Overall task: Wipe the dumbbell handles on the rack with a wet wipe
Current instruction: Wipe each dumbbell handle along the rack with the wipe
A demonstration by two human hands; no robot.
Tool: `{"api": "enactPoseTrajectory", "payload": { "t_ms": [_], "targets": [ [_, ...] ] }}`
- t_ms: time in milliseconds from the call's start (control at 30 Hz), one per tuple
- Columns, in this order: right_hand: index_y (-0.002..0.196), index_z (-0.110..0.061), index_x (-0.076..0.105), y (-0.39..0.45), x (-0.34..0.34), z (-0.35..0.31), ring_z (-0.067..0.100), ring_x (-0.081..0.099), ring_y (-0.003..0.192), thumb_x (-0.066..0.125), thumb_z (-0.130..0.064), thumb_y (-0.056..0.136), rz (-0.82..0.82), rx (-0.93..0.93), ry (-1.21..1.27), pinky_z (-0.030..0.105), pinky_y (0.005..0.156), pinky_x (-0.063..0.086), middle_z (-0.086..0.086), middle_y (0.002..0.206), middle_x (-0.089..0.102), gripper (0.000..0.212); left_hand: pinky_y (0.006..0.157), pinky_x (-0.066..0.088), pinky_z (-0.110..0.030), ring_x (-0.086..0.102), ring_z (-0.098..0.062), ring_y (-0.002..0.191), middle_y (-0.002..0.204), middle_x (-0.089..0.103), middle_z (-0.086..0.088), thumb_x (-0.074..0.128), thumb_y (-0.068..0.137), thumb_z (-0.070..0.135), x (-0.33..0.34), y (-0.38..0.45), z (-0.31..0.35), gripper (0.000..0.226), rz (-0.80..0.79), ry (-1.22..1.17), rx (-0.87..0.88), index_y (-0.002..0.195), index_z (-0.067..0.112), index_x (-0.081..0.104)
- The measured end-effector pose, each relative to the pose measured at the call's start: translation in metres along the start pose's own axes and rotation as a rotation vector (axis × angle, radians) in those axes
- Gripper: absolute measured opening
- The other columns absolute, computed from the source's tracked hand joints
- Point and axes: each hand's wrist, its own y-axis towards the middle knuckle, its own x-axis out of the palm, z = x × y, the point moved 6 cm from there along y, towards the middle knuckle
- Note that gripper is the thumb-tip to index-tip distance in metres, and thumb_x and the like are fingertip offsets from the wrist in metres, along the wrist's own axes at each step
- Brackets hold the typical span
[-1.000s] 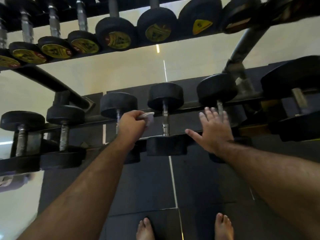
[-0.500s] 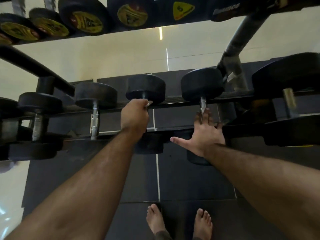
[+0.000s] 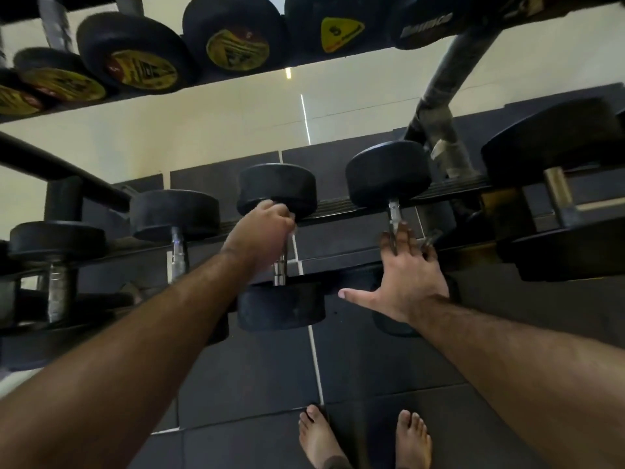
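Black rubber dumbbells with chrome handles lie across the lower rack rails [image 3: 341, 206]. My left hand [image 3: 262, 231] is curled round the upper part of the middle dumbbell's handle [image 3: 280, 270], with a sliver of white wet wipe [image 3: 293, 221] showing at the fingers. My right hand [image 3: 402, 279] lies flat with straight fingers and thumb spread, resting on the neighbouring dumbbell's handle [image 3: 394, 213] and hiding its lower part. More chrome handles [image 3: 178, 253] stand to the left.
An upper shelf carries dumbbells with yellow labels [image 3: 236, 50]. A slanted rack post [image 3: 439, 106] rises at the right, beside a larger dumbbell [image 3: 554, 143]. My bare feet [image 3: 321, 438] stand on dark floor mats with a pale seam; cream tile lies beyond.
My left hand moved with the wipe from the gap beside one handle onto the middle dumbbell's handle and closed round it. My right hand settled flat on the neighbouring handle. The view shifted right.
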Motion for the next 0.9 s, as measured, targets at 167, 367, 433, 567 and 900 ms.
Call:
{"api": "enactPoseTrajectory", "payload": {
  "t_ms": [167,367,433,567,900],
  "targets": [
    [0.172,-0.013,0.0,0.0,0.001,-0.001,0.034,-0.003,0.166,0.014,-0.117,0.056,-0.014,0.021,-0.009,0.06,0.131,0.015,0.017,0.179,-0.012,0.156,0.092,0.049,-0.037,0.063,-0.026,0.101,0.104,0.07,0.001,0.049,0.083,0.013,0.021,-0.003,0.014,0.035,-0.19,0.069,0.133,0.1,0.019,0.078],
    [0.172,-0.013,0.005,-0.001,0.001,-0.003,0.033,0.001,0.166,0.014,-0.117,0.056,0.006,0.033,-0.032,0.06,0.131,0.018,0.016,0.179,-0.006,0.155,0.09,0.056,-0.031,0.068,-0.017,0.094,0.102,0.075,0.004,0.063,0.086,0.004,0.009,-0.02,-0.015,0.033,-0.342,-0.573,-0.043,0.102,0.026,0.082],
    [0.172,-0.013,0.005,-0.001,0.002,-0.004,0.033,0.001,0.166,0.013,-0.117,0.056,0.013,0.039,-0.043,0.06,0.13,0.018,0.016,0.179,-0.005,0.155,0.086,0.056,-0.036,0.067,-0.023,0.09,0.096,0.073,0.002,0.07,0.088,0.007,-0.01,-0.014,-0.038,0.025,0.075,-0.492,-0.182,0.098,0.025,0.084],
    [0.172,-0.015,0.004,0.0,0.002,-0.004,0.033,0.001,0.166,0.013,-0.116,0.057,0.012,0.039,-0.055,0.06,0.131,0.018,0.017,0.18,-0.004,0.154,0.079,0.054,-0.038,0.068,-0.033,0.087,0.093,0.073,-0.009,0.075,0.083,0.006,0.004,-0.02,-0.005,0.017,0.141,-0.309,-0.167,0.095,0.015,0.083],
    [0.172,-0.015,0.003,0.0,0.001,-0.003,0.035,0.001,0.166,0.01,-0.116,0.056,0.007,0.028,-0.05,0.061,0.13,0.019,0.018,0.179,-0.006,0.154,0.082,0.055,-0.036,0.066,-0.024,0.087,0.098,0.071,-0.005,0.067,0.094,0.012,-0.007,-0.034,-0.042,0.019,0.351,-0.489,-0.511,0.102,0.017,0.083]
  ]
}}
